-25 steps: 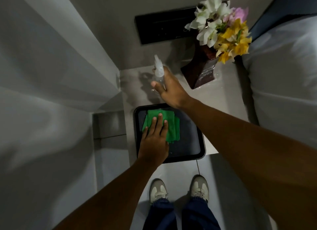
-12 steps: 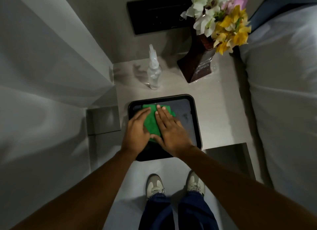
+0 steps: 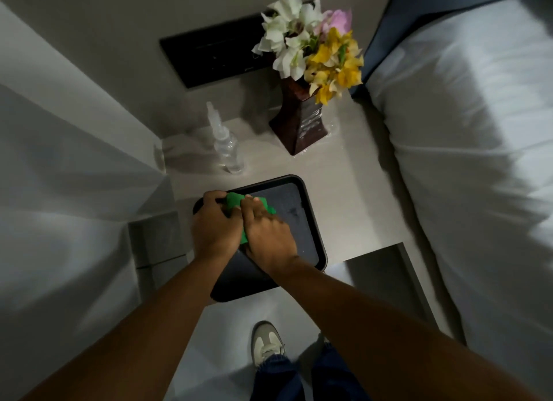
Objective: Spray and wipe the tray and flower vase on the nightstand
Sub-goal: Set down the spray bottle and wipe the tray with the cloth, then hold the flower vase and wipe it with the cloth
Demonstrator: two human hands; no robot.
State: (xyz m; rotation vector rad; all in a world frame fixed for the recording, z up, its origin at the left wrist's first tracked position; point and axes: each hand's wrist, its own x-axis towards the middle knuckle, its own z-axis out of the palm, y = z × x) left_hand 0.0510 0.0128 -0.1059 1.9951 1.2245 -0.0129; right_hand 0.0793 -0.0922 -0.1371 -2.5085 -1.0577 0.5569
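Beside the bed, on the worktop [image 3: 353,191], my hands bunch the green cloth [image 3: 236,201]; I should rub the tray's [image 3: 302,191] corners hard.

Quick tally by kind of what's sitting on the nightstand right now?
Tray: 1
Cloth: 1
Spray bottle: 1
Vase with flowers: 1
Total: 4

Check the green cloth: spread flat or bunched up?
Bunched up. The green cloth is gathered between the left hand and right hand over the tray, not spread flat.
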